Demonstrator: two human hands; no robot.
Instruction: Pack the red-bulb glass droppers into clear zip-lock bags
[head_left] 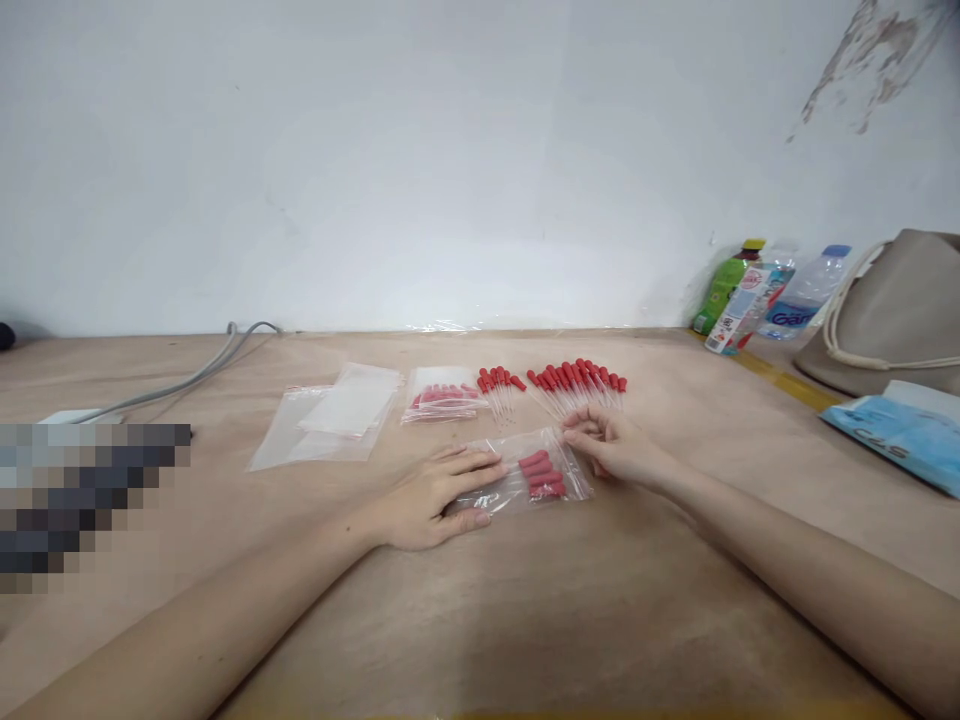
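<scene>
Two hands in the head view: left hand flat and open on one clear bag on the counter, right hand curled at its end, pinching or not, can't tell! Press too hard and a bagged dropper might crack. Four red bulbs show inside; two loose piles beyond, too overlapped to count.

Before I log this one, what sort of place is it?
Probably a makeshift indoor workspace: a plain table with droppers laid out in two groups and clear bags beside them.
</scene>
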